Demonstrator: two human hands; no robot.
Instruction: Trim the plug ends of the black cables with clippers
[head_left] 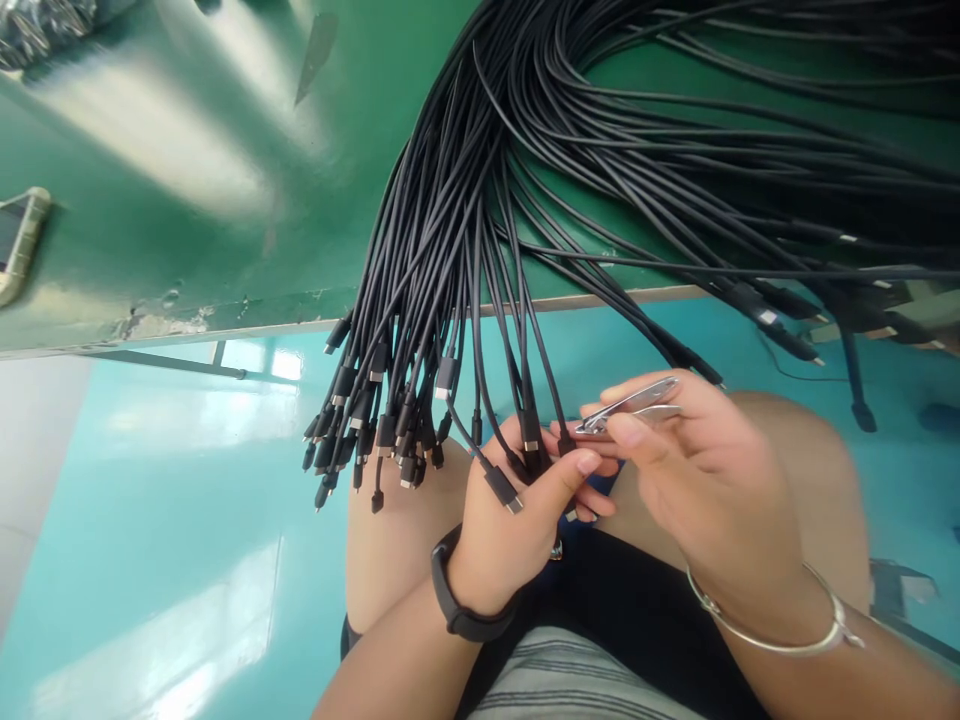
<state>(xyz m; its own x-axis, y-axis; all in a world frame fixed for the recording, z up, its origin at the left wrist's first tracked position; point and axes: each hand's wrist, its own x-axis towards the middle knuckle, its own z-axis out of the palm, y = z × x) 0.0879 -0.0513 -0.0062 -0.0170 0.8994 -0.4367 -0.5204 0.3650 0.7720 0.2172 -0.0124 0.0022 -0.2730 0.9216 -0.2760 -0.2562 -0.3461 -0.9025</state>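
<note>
Several black USB cables (529, 425) run into my left hand (517, 520), whose thumb and fingers are closed round their connector ends. One loose connector (502, 488) lies across the base of that hand. My right hand (697, 460) grips a silver nail clipper (630, 408) between thumb and fingers. The clipper's jaws point left and sit close by a cable connector (566, 442) at the left fingertips; whether they touch it I cannot tell. A large bundle of the same cables (442, 200) hangs over the table edge to the left of my hands.
The green table (225, 180) spans the top, its worn front edge ahead of my knees. More cables (712, 180) spread to the right. A phone-like object in a pale case (26, 245) lies far left. Clear plastic wrapping (45, 25) is at the top left corner.
</note>
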